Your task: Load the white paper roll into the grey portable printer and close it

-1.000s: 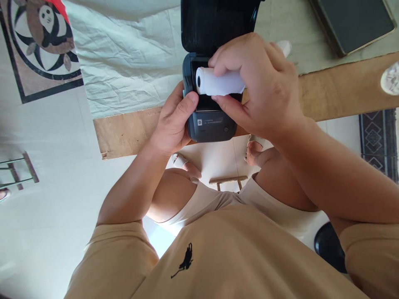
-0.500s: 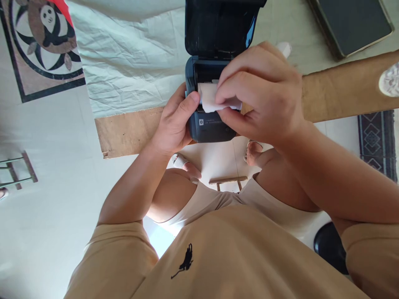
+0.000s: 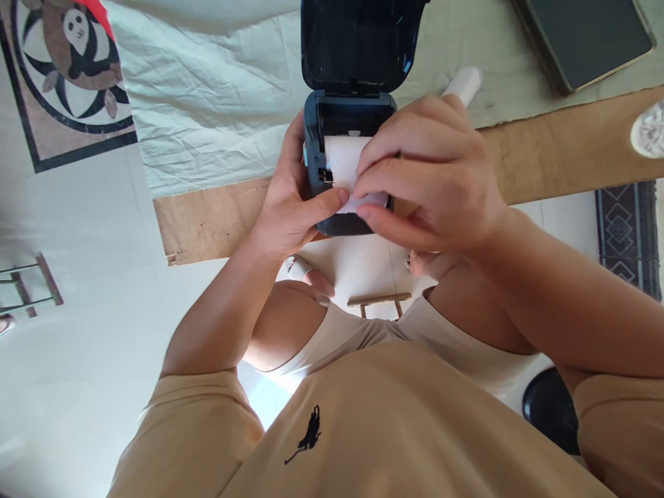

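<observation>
A small dark label printer sits at the table's edge with its black lid swung up and back. A strip of white paper comes out of its compartment and lies forward over the printer's front. My left hand is closed round the printer's left side, its thumb pressing on the paper's left edge. Over the right side is my right hand, its fingers bent and the thumb close to the fingertips at the paper. That hand hides the printer's right part and some of the paper.
Pale green cloth covers the wooden table, whose bare edge shows. A white rounded object lies behind my right hand. A dark flat case is at the back right, with a clear glass-like object by the right edge.
The paper has come forward and now lies flatter over the printer's front, covering its printed marks. My left thumb has shifted onto the paper. My right hand has moved slightly towards me.
</observation>
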Action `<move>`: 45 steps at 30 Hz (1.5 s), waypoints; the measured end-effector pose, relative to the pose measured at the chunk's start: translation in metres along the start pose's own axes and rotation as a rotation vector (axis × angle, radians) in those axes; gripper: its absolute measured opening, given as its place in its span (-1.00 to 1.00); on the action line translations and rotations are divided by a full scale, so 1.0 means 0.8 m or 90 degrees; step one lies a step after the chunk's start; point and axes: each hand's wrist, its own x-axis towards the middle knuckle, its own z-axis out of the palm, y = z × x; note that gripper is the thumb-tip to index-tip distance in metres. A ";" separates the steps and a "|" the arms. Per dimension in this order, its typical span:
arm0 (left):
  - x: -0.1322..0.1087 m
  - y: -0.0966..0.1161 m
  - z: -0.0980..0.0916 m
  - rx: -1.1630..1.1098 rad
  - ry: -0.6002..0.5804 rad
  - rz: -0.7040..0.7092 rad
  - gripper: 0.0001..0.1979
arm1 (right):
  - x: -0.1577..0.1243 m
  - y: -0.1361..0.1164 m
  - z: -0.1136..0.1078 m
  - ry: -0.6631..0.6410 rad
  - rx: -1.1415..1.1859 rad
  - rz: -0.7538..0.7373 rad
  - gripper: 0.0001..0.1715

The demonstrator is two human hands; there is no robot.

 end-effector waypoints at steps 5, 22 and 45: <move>0.003 0.000 0.000 -0.042 -0.019 0.035 -0.36 | 0.005 0.013 -0.018 0.100 0.026 0.107 -0.83; 0.001 -0.016 -0.012 0.045 -0.002 0.093 -0.14 | 0.015 0.009 -0.017 0.163 0.205 0.270 -0.84; 0.004 -0.018 -0.011 -0.004 -0.006 0.054 -0.05 | 0.009 0.019 -0.018 -0.241 0.071 0.307 -0.17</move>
